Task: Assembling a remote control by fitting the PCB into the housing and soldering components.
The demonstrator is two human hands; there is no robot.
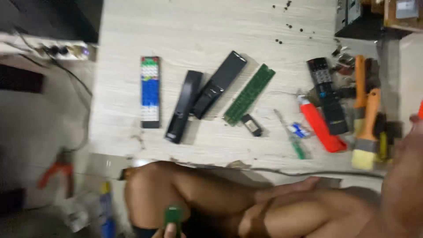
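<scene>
Far left of the frame: a white power strip point(57, 50) with dark cables at the upper left; orange-handled pliers point(57, 172) lie on the floor at the lower left.

Left-centre, on the pale wooden table point(185, 26): a keypad membrane point(150, 91) with blue, white and green keys, then two black remote shells point(207, 94) side by side and touching, then a green circuit board point(249, 94) set diagonally. A small black part point(251, 124) lies just below the board's lower end.

Bottom edge, centre-left: one hand point(169, 231), mostly cut off by the frame, fingers closed on a small green piece point(173, 215); which hand it is cannot be told. Bare legs cross the lower frame.

Right: a green-handled screwdriver point(293, 140), a red tool point(319, 124), a black remote point(327, 96) and an orange-handled brush point(368, 132). At the right edge a blurred forearm enters; its hand is not visible.
</scene>
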